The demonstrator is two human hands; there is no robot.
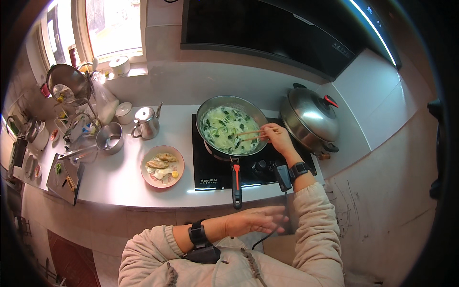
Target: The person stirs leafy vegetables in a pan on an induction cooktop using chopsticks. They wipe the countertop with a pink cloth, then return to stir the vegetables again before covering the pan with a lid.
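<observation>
My right hand (pixel 276 136) grips a pair of wooden chopsticks (pixel 251 134), their tips down in the food inside a frying pan (pixel 200 111). The pan holds pale noodle-like strands and dark green leaves in whitish liquid (pixel 227 129). It stands on a black cooktop (pixel 211 175), with its black and red handle (pixel 236 183) towards me. In front of my body, below the counter edge, my left hand (pixel 254 219) holds nothing and its fingers are slightly apart. A black cable (pixel 267 236) passes by the left fingers.
A lidded steel pot (pixel 310 114) stands right of the pan. On the white counter (pixel 168 197) are a plate of food (pixel 143 175), a metal kettle (pixel 147 123), a saucepan (pixel 109 138) and a cutting board (pixel 59 183). A range hood (pixel 258 32) overhangs the back.
</observation>
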